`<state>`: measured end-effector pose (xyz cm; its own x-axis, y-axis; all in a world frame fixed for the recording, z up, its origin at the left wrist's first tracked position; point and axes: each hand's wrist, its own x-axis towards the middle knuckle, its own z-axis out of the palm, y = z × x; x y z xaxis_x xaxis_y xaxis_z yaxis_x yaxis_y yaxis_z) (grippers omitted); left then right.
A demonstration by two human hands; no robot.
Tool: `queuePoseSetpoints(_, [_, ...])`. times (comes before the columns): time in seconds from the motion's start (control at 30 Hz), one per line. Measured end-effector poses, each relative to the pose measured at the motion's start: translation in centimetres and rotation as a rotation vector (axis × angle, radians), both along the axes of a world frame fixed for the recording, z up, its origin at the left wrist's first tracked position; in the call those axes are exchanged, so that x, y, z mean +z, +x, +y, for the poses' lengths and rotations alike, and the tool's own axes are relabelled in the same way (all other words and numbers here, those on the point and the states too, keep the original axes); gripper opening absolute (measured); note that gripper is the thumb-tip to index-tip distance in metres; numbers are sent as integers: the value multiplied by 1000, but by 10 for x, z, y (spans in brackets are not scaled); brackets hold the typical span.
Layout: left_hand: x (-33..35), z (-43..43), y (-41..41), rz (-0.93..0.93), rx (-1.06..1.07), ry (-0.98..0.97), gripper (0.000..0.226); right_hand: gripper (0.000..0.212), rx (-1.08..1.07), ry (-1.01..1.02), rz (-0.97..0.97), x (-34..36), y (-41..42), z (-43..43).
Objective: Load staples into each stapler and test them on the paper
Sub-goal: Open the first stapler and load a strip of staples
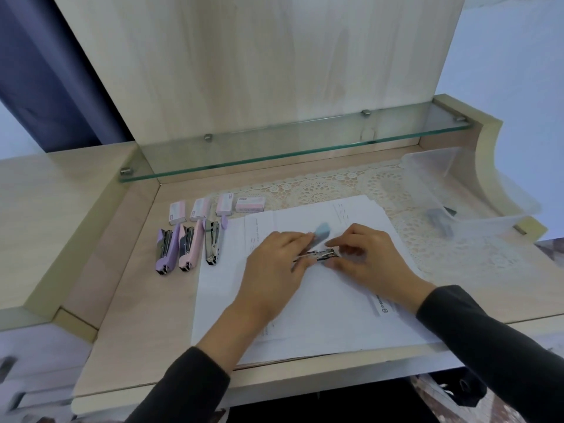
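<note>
A light-blue stapler point(321, 236) lies swung open on the white paper sheets point(305, 315), its metal staple channel point(323, 254) exposed. My left hand point(274, 270) holds the stapler from the left. The fingertips of my right hand point(369, 257) pinch at the channel's right end; whether they hold staples is hidden. To the left, a purple stapler point(165, 251), a pink stapler point(189, 247) and a third stapler with a lilac top point(213, 241) lie open side by side. Behind them stand several small staple boxes point(200, 209).
A clear plastic bin point(457, 190) with a dark item inside sits at the back right on a lace mat point(335, 184). A glass shelf point(290, 141) runs above the desk's rear. The desk's raised left ledge point(61, 224) borders the work area.
</note>
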<state>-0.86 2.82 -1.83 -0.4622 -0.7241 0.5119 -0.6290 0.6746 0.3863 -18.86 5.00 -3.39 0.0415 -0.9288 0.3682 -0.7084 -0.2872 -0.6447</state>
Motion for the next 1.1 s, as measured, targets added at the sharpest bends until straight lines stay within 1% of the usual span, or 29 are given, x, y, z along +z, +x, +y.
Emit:
queuePoseSetpoints(0.07, [-1, -4, 0, -131, 16, 127, 58, 28, 8, 26, -10, 1, -2, 1])
queuePoseSetpoints(0.1, [-1, -6, 1, -167, 30, 185, 63, 28, 13, 35, -20, 0, -3, 1])
queuePoseSetpoints(0.17, [-1, -8, 2, -179, 68, 219, 65, 27, 11, 45, -41, 0, -5, 1])
queuePoseSetpoints(0.23, [0, -6, 2, -109, 85, 216, 60, 25, -9, 42, -51, 0, -4, 1])
queuePoseSetpoints(0.3, [-5, -6, 1, -37, 80, 171, 49, 24, -20, 38, -62, -1, -4, 0])
queuePoseSetpoints(0.37, [-13, -6, -1, -8, 78, 109, 34, 26, -27, 50, -79, -1, -4, 0])
queuePoseSetpoints(0.43, [-18, -5, -3, 16, 79, 82, 28, 26, -17, 45, -95, -1, -3, 0])
queuePoseSetpoints(0.53, [-21, -5, -4, 39, 83, 76, 26, 27, -28, 43, -100, 1, -3, 2])
queuePoseSetpoints(0.67, [-22, -6, -3, 53, 76, 71, 26, 46, -11, 106, -97, 4, -2, 2])
queuePoseSetpoints(0.77, [-23, -6, -3, 57, 70, 74, 26, 40, -26, 125, -35, 6, -2, 3])
queuePoseSetpoints(1.1, [-25, -4, -3, 59, 49, 61, 23, 31, -49, 66, -40, 7, 0, 5])
